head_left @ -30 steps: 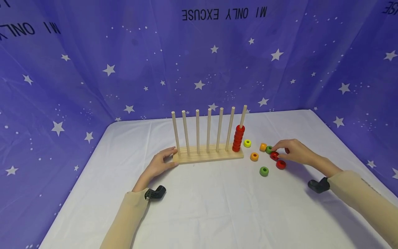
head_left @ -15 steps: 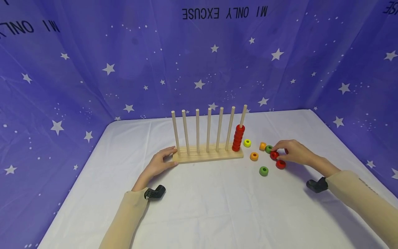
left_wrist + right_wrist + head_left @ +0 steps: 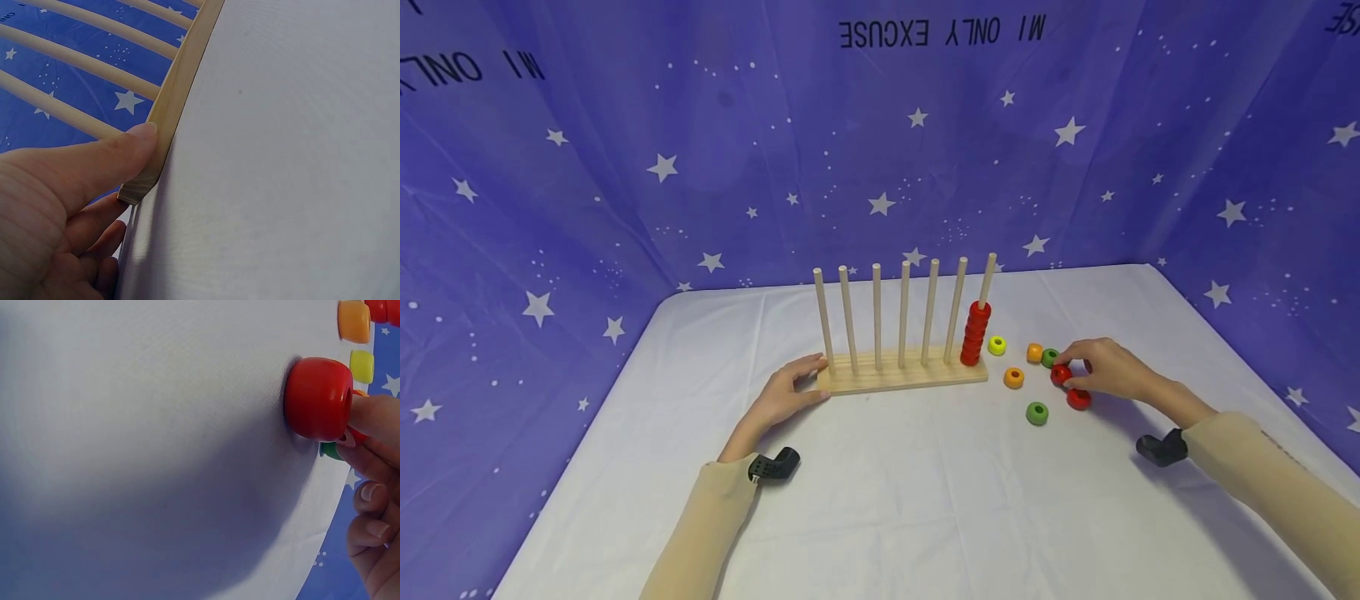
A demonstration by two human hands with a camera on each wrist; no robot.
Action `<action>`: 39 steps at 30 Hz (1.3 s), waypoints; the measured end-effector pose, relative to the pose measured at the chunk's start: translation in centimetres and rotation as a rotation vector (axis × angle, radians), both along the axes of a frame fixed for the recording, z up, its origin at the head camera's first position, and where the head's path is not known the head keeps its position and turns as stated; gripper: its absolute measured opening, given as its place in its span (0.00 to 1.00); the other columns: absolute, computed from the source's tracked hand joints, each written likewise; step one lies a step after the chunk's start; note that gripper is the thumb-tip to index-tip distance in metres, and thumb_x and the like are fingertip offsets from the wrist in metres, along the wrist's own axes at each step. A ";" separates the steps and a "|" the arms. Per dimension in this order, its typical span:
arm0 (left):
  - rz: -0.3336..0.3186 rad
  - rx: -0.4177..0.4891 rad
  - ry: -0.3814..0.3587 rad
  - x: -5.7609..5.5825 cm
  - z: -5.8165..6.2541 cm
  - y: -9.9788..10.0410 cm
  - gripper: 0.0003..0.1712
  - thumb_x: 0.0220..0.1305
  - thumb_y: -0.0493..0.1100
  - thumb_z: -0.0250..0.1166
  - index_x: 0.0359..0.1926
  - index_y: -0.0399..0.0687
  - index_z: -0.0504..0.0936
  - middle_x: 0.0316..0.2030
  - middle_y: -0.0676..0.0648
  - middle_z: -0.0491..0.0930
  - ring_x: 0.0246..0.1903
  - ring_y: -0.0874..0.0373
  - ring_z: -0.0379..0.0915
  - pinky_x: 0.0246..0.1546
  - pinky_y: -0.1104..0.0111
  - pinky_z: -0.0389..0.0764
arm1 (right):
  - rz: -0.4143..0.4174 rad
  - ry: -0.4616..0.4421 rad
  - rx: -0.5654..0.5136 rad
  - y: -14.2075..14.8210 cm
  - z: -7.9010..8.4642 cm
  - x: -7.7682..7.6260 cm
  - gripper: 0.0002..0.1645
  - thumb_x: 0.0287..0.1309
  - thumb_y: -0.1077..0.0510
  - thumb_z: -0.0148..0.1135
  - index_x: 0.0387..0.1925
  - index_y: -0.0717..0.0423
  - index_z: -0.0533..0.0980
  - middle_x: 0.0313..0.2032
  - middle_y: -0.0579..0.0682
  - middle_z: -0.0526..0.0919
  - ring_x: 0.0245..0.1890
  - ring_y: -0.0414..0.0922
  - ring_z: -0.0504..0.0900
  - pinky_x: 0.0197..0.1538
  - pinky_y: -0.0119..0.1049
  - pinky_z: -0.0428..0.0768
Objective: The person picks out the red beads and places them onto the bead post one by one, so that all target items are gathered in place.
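My left hand (image 3: pixel 784 396) grips the left end of a wooden peg rack (image 3: pixel 910 382). In the left wrist view the thumb (image 3: pixel 140 140) presses the front edge of its base, and the other fingers lie behind the end. Right of the rack, my right hand (image 3: pixel 1108 367) pinches a red bead (image 3: pixel 1061 375) between thumb and forefinger, low over the cloth. That bead is mostly hidden in the right wrist view behind another red bead (image 3: pixel 317 399), which lies close to the thumb. A green bead (image 3: pixel 1050 358) sits right by the forefinger tip.
Red beads (image 3: pixel 975 335) are stacked on the rack's rightmost peg; its other pegs are bare. Loose on the white cloth (image 3: pixel 880 500) lie a yellow bead (image 3: pixel 997 345), two orange beads (image 3: pixel 1013 377) and a second green bead (image 3: pixel 1037 413). A blue starred curtain (image 3: pixel 820 125) surrounds the table.
My right hand has shifted slightly left, its fingertips closing in on the red bead, which now looks a little tilted. My left hand and the rack stay put.
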State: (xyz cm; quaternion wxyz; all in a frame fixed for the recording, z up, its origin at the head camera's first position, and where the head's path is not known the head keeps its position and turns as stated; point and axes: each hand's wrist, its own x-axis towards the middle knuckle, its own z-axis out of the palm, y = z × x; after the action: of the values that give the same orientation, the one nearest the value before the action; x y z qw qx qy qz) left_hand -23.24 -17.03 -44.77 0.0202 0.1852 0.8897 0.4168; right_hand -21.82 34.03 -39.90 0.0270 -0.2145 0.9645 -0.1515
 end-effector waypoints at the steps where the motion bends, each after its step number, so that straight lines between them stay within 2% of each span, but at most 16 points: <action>1: 0.001 -0.001 0.001 0.0 0.0 0.0 0.32 0.53 0.40 0.68 0.60 0.38 0.72 0.66 0.36 0.65 0.67 0.38 0.57 0.69 0.47 0.58 | -0.004 -0.001 0.000 -0.1 0.0 0.0 0.19 0.45 0.59 0.70 0.42 0.61 0.82 0.40 0.56 0.85 0.29 0.40 0.73 0.28 0.25 0.72; 6: 0.000 -0.001 0.003 0.1 -0.1 -0.1 0.32 0.53 0.40 0.68 0.60 0.38 0.72 0.66 0.36 0.65 0.67 0.37 0.57 0.69 0.46 0.58 | -0.014 0.011 -0.008 -0.2 0.1 0.2 0.19 0.45 0.59 0.70 0.42 0.60 0.81 0.40 0.55 0.85 0.28 0.40 0.71 0.27 0.25 0.72; 18: 0.002 -0.001 -0.008 0.1 -0.2 -0.2 0.32 0.53 0.41 0.68 0.60 0.38 0.72 0.66 0.37 0.65 0.68 0.38 0.56 0.69 0.47 0.58 | 0.005 0.134 -0.056 -1.1 0.7 0.3 0.17 0.44 0.59 0.71 0.41 0.56 0.83 0.34 0.48 0.86 0.22 0.36 0.66 0.23 0.24 0.67; 34: 0.000 0.001 -0.012 0.0 -0.1 0.0 0.32 0.53 0.41 0.69 0.61 0.39 0.72 0.66 0.37 0.65 0.68 0.38 0.56 0.69 0.47 0.58 | 0.071 0.329 -0.133 -2.8 2.1 -0.2 0.19 0.38 0.62 0.74 0.38 0.56 0.82 0.30 0.46 0.85 0.19 0.32 0.62 0.21 0.23 0.64; 39: 0.005 -0.002 -0.017 0.1 0.1 0.0 0.32 0.53 0.41 0.68 0.61 0.40 0.72 0.66 0.37 0.65 0.68 0.38 0.56 0.69 0.47 0.58 | 0.079 0.346 -0.146 -3.1 2.6 -0.5 0.19 0.39 0.63 0.73 0.38 0.56 0.82 0.31 0.46 0.85 0.20 0.31 0.62 0.21 0.23 0.64</action>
State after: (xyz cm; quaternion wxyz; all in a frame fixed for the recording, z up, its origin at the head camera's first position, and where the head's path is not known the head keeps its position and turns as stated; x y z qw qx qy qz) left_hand -23.16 -16.98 -44.69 0.0271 0.1794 0.8903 0.4176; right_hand -22.31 30.92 -37.29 -0.1490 -0.2765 0.9321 -0.1806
